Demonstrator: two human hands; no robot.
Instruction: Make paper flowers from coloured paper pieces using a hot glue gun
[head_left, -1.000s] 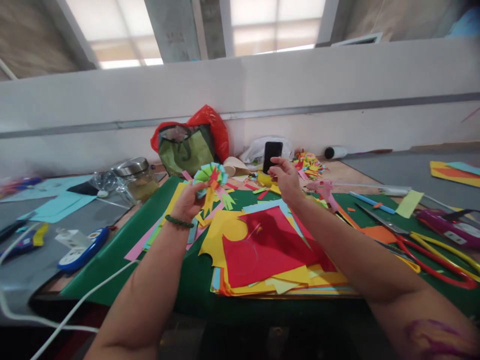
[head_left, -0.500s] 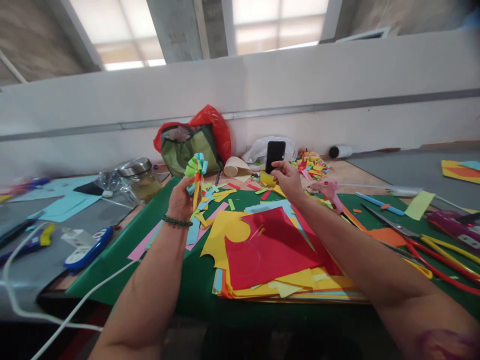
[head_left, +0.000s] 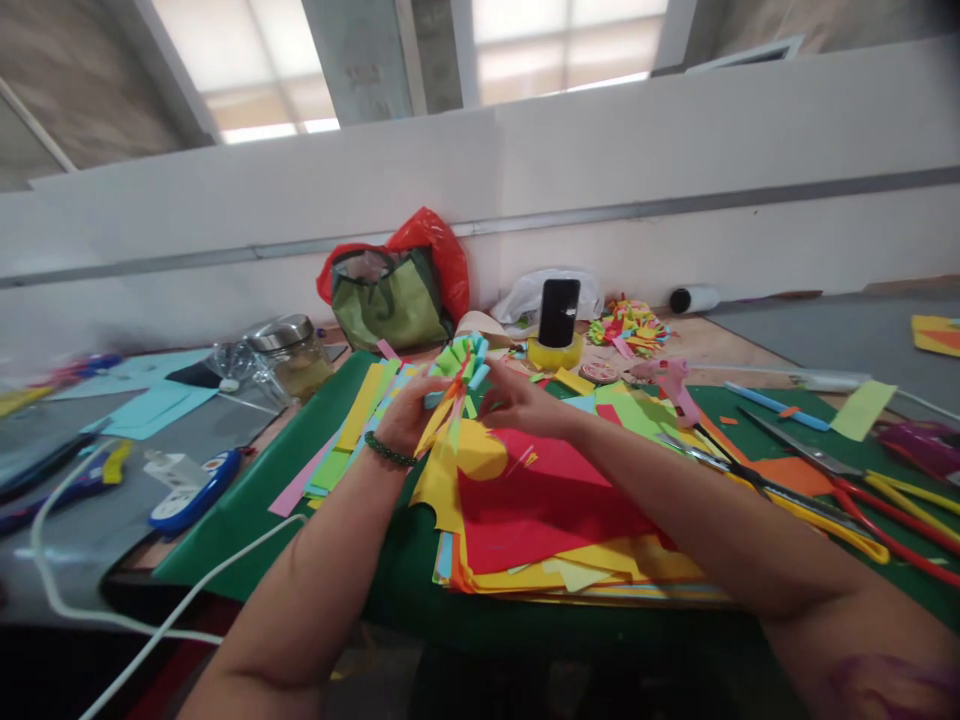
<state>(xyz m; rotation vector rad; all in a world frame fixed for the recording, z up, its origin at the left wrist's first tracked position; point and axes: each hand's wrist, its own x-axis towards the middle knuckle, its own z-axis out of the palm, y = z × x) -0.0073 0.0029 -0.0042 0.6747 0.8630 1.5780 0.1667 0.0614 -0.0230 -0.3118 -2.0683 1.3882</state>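
Observation:
A paper flower (head_left: 463,358) of green and light blue fringed strips, with orange and yellow strips hanging below, is held up above the paper pile. My left hand (head_left: 411,408), wearing a dark green bead bracelet (head_left: 388,452), is closed around its lower part. From the other side my right hand (head_left: 525,398) reaches in, fingers bent and fingertips at the flower's right edge. Exactly how those fingertips grip is hard to see. Beneath both hands lie a red sheet (head_left: 547,510) and a yellow sheet (head_left: 436,492) with a rounded cut edge.
A phone (head_left: 559,312) leans upright in a yellow tape roll (head_left: 555,352). Red-handled scissors (head_left: 862,490) and a pink glue gun (head_left: 677,390) lie right. Behind stand a green bag (head_left: 394,305) and a glass jar (head_left: 292,365). A white cable (head_left: 187,585) crosses the left front.
My right hand has come back from beside the phone to the flower. My left hand has moved right and slightly down with the flower. The view has shifted a little.

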